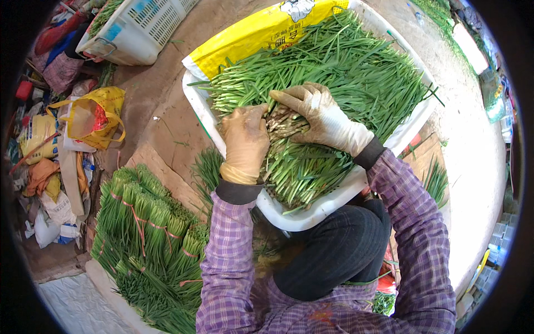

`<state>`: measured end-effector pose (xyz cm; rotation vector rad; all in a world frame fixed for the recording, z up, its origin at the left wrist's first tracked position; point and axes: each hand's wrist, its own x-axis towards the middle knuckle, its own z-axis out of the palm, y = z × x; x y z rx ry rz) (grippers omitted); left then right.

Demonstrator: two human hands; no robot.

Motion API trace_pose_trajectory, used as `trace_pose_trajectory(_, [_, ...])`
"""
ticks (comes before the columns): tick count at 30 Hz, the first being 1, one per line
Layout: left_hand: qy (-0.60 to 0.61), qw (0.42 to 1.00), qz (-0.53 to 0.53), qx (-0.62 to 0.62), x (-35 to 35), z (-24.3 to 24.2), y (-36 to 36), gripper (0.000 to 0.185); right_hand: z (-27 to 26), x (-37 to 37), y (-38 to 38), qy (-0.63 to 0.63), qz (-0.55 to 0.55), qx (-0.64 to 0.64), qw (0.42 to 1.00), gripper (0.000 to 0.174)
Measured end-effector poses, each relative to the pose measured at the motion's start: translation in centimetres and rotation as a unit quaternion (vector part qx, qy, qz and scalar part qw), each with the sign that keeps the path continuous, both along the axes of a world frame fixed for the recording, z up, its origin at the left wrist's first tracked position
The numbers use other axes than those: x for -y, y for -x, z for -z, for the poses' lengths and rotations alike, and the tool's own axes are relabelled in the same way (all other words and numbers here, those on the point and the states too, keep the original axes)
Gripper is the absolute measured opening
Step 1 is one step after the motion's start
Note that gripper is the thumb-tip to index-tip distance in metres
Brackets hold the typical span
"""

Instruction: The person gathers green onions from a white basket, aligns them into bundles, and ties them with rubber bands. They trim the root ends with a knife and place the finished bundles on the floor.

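A large white plastic crate stands before me, filled with loose garlic chives. My right hand, in a soiled white glove, grips a small bunch of chives with brownish, dirty stem ends. Close on its left, my left hand, in a tan, stained glove, has its fingers curled against those stem ends. The exact pinch of its fingertips is partly hidden. Below both hands, more chives lie in the near part of the crate, their pale ends towards me.
Chive bundles tied with pink bands stand at lower left. A second white crate is at upper left. A yellow bag and mixed clutter line the left side. A yellow printed sack lines the crate's far side. My bent knee is below the crate.
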<state>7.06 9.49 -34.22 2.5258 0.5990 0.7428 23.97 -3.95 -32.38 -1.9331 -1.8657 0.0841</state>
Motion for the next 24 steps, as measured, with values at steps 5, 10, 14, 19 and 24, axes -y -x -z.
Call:
trace_pose_trajectory(5, [0.090,0.992,0.070,0.060,-0.2,-0.1,0.3,0.026,-0.4,-2.3,0.1,0.025,-0.049,0.063,0.997,0.114])
trace_pose_trajectory(10, [0.105,0.993,0.035,0.046,1.2,-2.1,1.6,0.026,0.0,-3.2,-0.7,0.081,-0.083,-0.050,0.992,0.078])
trace_pose_trajectory(14, [-0.010,0.996,-0.006,0.083,4.7,-2.7,3.6,0.038,0.2,-2.5,-1.3,-0.019,-0.083,-0.127,0.988,0.049])
trace_pose_trajectory(19, [0.022,0.997,-0.017,0.073,7.7,-1.0,5.2,0.039,-0.4,-1.8,-1.7,-0.069,-0.102,-0.172,0.977,0.044])
trace_pose_trajectory(24, [0.006,0.999,-0.045,-0.015,7.5,-0.4,5.7,0.028,-1.1,-0.3,-2.6,-0.075,-0.016,-0.289,0.954,0.049])
